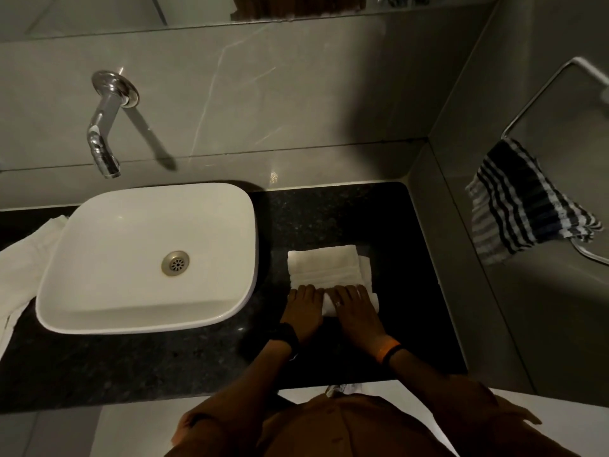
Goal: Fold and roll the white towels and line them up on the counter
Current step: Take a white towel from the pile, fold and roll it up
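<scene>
Terry cloth, white, soft and light: we judge the towel point(326, 270) will slump and spring open if let go, so the hold belongs on the rolled near edge, pressed evenly across its width. It lies on the black speckled surface point(197, 361), lower centre-right of the frame, just right of the basin point(148, 255), folded into a narrow strip with its far end flat.

Near: both forearms reach in from bottom centre. Left hand point(303, 308) and right hand point(354, 311) sit side by side, palms down on the towel's near end. Fingers point(351, 291) extended and flat on the cloth, pressing the roll, not clenched. Whether the thumbs are tucked under, we cannot tell.

Further: second white cloth point(23, 255) draped at left edge beside the basin. Tap point(105, 136) on the wall, upper left. Striped cloth point(524, 206) hangs on a rail, right.
</scene>
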